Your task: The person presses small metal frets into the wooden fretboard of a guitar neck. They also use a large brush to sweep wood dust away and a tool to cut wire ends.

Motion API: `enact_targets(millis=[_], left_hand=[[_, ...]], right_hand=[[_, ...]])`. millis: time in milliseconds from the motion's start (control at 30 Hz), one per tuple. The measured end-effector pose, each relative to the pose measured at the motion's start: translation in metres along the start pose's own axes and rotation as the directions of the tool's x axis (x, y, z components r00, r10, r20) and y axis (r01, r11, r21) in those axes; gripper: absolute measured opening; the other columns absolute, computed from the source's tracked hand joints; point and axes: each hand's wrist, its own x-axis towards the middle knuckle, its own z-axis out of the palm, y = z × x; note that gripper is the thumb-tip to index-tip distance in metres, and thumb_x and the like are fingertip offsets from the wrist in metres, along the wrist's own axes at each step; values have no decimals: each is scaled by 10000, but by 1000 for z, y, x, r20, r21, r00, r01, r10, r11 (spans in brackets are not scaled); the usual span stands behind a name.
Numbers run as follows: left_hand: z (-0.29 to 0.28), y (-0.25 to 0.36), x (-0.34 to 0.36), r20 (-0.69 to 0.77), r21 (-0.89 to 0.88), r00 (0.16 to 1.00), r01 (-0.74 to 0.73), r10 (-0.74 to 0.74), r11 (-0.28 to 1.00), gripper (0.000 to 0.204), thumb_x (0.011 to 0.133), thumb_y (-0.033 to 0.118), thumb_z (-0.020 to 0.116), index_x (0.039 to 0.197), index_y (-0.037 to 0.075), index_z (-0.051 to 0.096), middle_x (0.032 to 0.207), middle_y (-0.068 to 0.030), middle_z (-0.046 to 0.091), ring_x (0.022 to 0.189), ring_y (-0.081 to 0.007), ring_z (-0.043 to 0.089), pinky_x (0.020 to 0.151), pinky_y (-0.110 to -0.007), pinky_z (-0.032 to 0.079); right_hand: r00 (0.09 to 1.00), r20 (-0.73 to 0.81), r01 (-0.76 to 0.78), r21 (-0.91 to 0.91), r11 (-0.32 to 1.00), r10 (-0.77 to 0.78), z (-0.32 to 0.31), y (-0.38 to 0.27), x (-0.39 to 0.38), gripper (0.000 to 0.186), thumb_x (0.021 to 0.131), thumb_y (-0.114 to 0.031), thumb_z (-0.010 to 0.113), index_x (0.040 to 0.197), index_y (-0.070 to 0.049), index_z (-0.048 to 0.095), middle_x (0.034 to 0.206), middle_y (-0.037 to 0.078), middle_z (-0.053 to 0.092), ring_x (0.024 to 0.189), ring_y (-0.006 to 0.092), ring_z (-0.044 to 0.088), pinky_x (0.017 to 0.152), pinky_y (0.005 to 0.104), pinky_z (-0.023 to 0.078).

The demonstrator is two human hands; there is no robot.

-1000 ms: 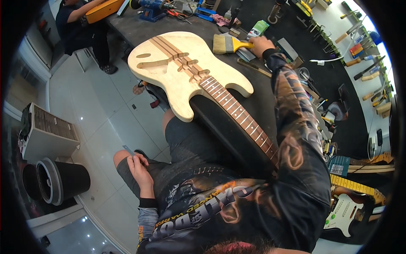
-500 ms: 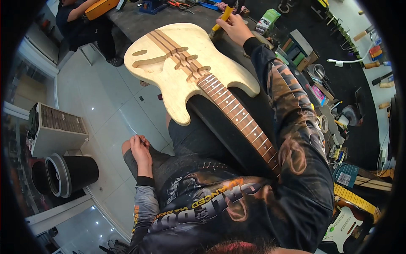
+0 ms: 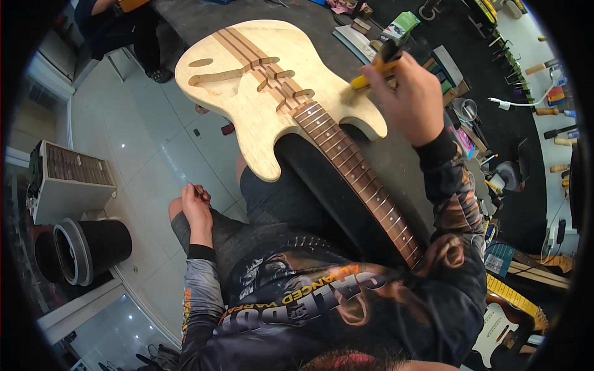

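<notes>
**Brush held over an unfinished guitar body at the workbench**

Nearest, the person's left hand [image 3: 197, 209] rests on their own left knee [image 3: 185, 217], fingers curled loosely together; something small may sit between the fingertips, but it is too small to make out. The sleeve [image 3: 201, 290] above it is dark with printed patterns.

Across the lap runs the guitar neck [image 3: 359, 179], a dark fretboard with pale fret lines, slanting from the person's right side up to the bare wooden guitar body [image 3: 260, 86]. The body is pale, unpainted wood with a darker stripe down its middle and routed cavities cut into its face. It lies partly on the near edge of the dark workbench [image 3: 396, 161] and partly overhangs the tiled floor [image 3: 142, 154].

Just beyond the body's right horn, the right hand [image 3: 411, 102] is closed firmly round a brush with a yellow handle [image 3: 371, 74]. The bristle end reaches down to the upper right edge of the guitar body; whether it touches the wood is unclear.

Farther along the workbench lie a green box [image 3: 400, 26], flat blocks and small tools, crowded toward the far right corner. Off the bench's right edge, more tools hang on a white wall panel [image 3: 526, 43].

On the floor to the left stand a black bin [image 3: 93, 247] and a pale slatted box [image 3: 71, 182]. At the far left corner of the bench another person in dark clothes [image 3: 117, 25] sits.
</notes>
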Motion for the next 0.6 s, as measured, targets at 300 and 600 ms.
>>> enact_targets(millis=[300, 600], left_hand=[[4, 0, -8, 25, 86, 1000, -17, 15, 996, 292, 1285, 366, 614, 1113, 132, 586, 1000, -32, 634, 858, -181, 571, 822, -362, 487], [2, 5, -11, 41, 45, 999, -4, 2, 999, 280, 1282, 347, 618, 1095, 143, 576, 997, -30, 631, 852, -180, 563, 834, -359, 482]], right_hand=[[938, 272, -335, 555, 762, 214, -1, -57, -14, 297, 1138, -323, 826, 1173, -31, 782, 965, 159, 791, 803, 357, 775, 732, 436, 606], [931, 264, -352, 451, 820, 254, 16, -60, -19, 437, 1188, -440, 756, 1232, -10, 823, 938, 155, 819, 804, 294, 806, 761, 425, 621]])
